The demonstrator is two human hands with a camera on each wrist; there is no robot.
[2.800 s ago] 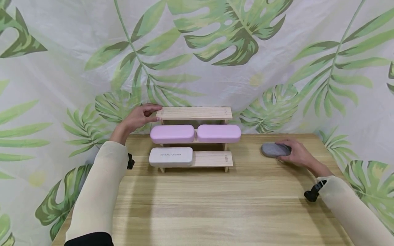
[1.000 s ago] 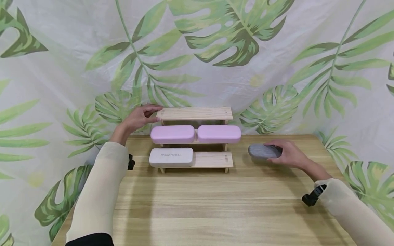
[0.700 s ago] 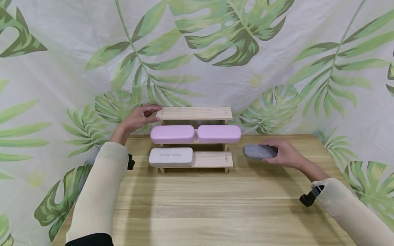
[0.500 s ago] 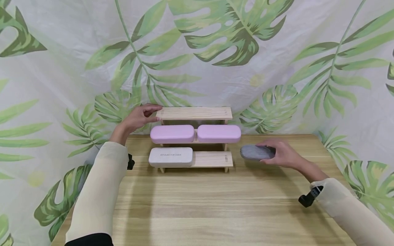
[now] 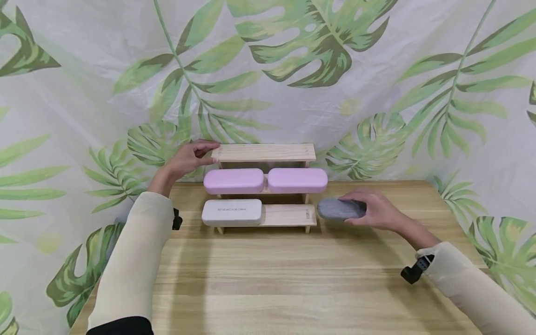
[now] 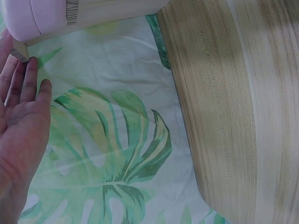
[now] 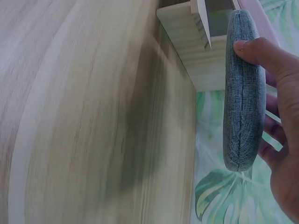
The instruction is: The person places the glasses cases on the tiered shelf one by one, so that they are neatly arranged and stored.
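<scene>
My right hand (image 5: 378, 209) holds a grey fabric-covered glasses case (image 5: 340, 209) between thumb and fingers, just right of the lowest step of a small wooden display shelf (image 5: 289, 215). In the right wrist view the case (image 7: 243, 93) is seen edge-on, its seam running along it, raised above the table. At the upper left, my left hand (image 5: 188, 160) grips the end of the top board, thumb at its front edge. Two pink glasses cases (image 5: 233, 181) lie side by side on the middle step. A white glasses case (image 5: 231, 212) with lettering covers the left half of the lowest step.
The shelf stands at the back of a wooden table (image 5: 268, 279), close to a leaf-patterned cloth (image 5: 293, 107) hanging behind. The table's back edge runs along this cloth. A black wrist camera (image 5: 414, 270) sits on the right sleeve.
My right hand has lifted the grey glasses case off the table and carried it left towards the lowest step. The left hand stays at the top board.
</scene>
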